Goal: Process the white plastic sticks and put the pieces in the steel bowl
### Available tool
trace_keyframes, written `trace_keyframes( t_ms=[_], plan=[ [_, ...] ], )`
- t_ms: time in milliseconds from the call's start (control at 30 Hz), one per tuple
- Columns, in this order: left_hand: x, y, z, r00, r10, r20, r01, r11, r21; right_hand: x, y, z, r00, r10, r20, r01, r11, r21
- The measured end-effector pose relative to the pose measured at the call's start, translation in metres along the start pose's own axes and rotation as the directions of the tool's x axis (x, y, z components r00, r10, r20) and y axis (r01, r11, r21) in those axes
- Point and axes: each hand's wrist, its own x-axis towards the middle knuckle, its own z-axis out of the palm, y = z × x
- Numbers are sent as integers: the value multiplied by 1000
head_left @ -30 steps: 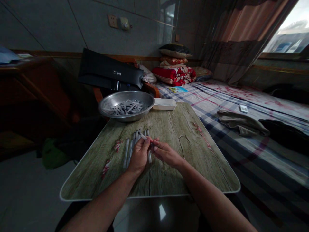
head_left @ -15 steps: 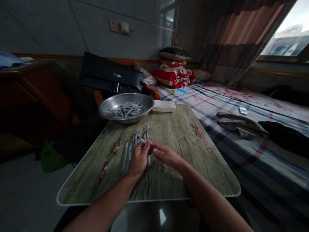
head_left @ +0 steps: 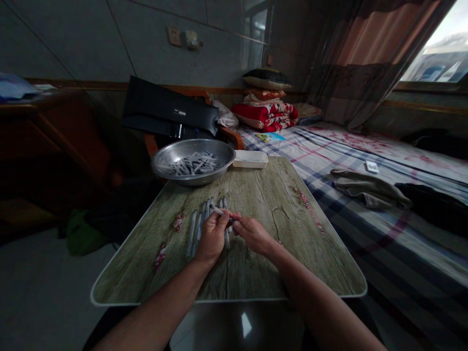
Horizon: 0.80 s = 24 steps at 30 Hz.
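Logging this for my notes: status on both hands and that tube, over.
Left hand pinching slim tube. Right hand fingertips at its far end. Loose tubes beside left hand, on wood-grain tabletop.

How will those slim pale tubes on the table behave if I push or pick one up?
The slim pale tubes look round and straight, so one will probably roll if pushed across the wood-patterned tabletop. They seem stiff, since none shows a bend. The one pinched by the left hand's fingers looks thin and is probably light.
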Motion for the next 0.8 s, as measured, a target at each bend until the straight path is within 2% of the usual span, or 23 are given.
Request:
trace_keyframes(
  t_ms=[167, 267, 333, 400, 500, 567, 667, 733, 800],
  plan=[
    [0, -4, -1, 999, -18, -27, 17, 999, -33, 2, 0, -1, 998, -33, -45, 39, 991, 125],
    [0, -4, -1, 999, -33, -28, 32, 998, -48, 2, 2, 1, 1000, 11, 3, -11, 956, 294],
    [0, -4, 0, 999, -39, -17, 38, 998, -59, 1, 3, 1, 992, 77, 97, -114, 882, 458],
    [0, -3, 1, 999, -46, -5, 45, 996, -71, -1, 3, -1, 967, 149, 208, -246, 768, 592],
    [-1, 0, 2, 997, -68, 19, 70, 993, -100, -3, -1, -4, 919, 194, 343, -388, 606, 694],
    [-1, 2, 3, 997, -64, 41, 68, 992, -103, -5, -2, -6, 897, 185, 401, -434, 544, 718],
    [-1, 6, 2, 998, -30, 47, 33, 997, -66, -5, -1, -4, 887, 180, 425, -453, 522, 723],
    [-1, 6, 2, 1000, -24, 11, 24, 999, -46, -4, 2, 1, 913, 183, 365, -403, 548, 733],
    [-1, 6, 1, 998, -41, -36, 40, 998, -43, -2, 6, 6, 952, 159, 260, -302, 606, 736]
  ],
)
